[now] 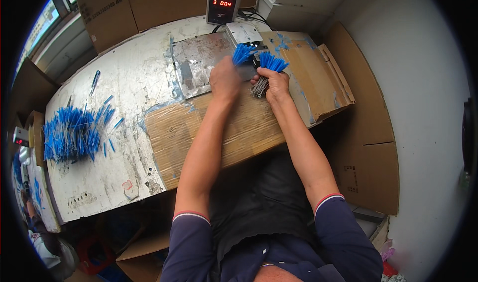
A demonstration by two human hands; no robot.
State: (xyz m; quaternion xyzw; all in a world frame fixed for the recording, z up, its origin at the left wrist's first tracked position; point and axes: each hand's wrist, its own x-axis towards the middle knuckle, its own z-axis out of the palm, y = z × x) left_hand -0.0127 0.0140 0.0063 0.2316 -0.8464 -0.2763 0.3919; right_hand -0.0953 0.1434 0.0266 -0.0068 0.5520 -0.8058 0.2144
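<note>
Gripping one bundle each, both hands are working at the far edge of the cardboard (214, 132): the right hand (275, 84) is closing around a blue-tipped bundle (269, 68) (grey stems fanning below), the left hand (225, 80) is fisting a second bundle (242, 54). Left of them, a pile (72, 132) of loose blue pieces is lying on the table (134, 77). Beyond, one counter (222, 3) is glowing red.
</note>
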